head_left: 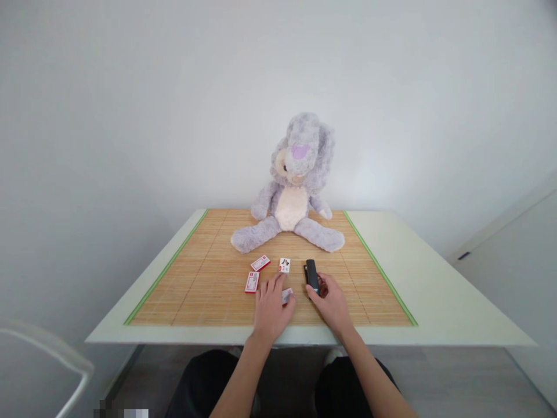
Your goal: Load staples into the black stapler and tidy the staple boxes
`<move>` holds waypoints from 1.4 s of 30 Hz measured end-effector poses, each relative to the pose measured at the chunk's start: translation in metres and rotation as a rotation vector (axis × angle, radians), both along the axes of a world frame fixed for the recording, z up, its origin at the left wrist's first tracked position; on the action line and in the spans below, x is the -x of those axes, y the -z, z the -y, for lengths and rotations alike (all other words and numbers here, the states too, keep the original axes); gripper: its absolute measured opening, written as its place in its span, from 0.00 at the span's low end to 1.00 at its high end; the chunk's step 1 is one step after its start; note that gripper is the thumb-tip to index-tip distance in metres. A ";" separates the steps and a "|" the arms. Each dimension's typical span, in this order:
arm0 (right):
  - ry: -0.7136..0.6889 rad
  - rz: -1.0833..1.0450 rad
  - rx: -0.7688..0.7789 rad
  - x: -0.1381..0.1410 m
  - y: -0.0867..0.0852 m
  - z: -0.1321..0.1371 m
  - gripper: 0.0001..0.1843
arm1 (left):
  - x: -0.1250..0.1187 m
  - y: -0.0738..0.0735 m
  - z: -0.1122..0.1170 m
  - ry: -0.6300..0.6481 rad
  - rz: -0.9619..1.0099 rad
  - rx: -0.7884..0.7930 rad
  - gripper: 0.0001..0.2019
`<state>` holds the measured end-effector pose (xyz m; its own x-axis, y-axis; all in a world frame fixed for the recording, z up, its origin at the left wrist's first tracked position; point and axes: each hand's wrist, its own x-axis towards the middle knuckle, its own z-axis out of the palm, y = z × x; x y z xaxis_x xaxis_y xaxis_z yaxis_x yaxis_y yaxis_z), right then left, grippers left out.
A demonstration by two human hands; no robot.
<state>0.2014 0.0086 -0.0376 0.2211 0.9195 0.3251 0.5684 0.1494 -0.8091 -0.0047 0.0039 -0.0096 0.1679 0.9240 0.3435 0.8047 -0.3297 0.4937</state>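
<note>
Stapler: 1 black stapler [311,273], located at 2 o'clock from the left hand [270,305], over the bamboo mat [195,290], its long axis running roughly 12 to 6 o'clock. The right hand [335,299] pinches its near end, thumb on 1 side and fingers curled on the other. Whether it bears fully on the mat cannot be told.

Left hand: palm down, fingers lightly spread. 1 partly covered carton [286,295] lies at its 3 o'clock, by the thumb; whether it is pinched cannot be told. 1 white carton [284,265] sits at 1 o'clock, near the fingertips; 2 red-edged cartons [252,282] lie at 10 and 11 o'clock.

Handling, as judged: stapler stiff, moderately heavy, smooth and hinged; best held mid-body by both flanks, without squeezing top to base. Cartons light, crushable; best taken by opposite edges.
</note>
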 end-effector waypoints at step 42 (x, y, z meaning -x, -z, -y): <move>-0.561 0.408 -0.011 0.061 -0.078 -0.043 0.13 | 0.018 0.004 0.047 0.012 -0.143 -0.021 0.26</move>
<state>0.1401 0.0513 0.0400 -0.4287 0.8552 0.2914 0.6616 0.5168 -0.5433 -0.0224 -0.0428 -0.0136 0.2274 0.9144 0.3349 0.8622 -0.3489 0.3672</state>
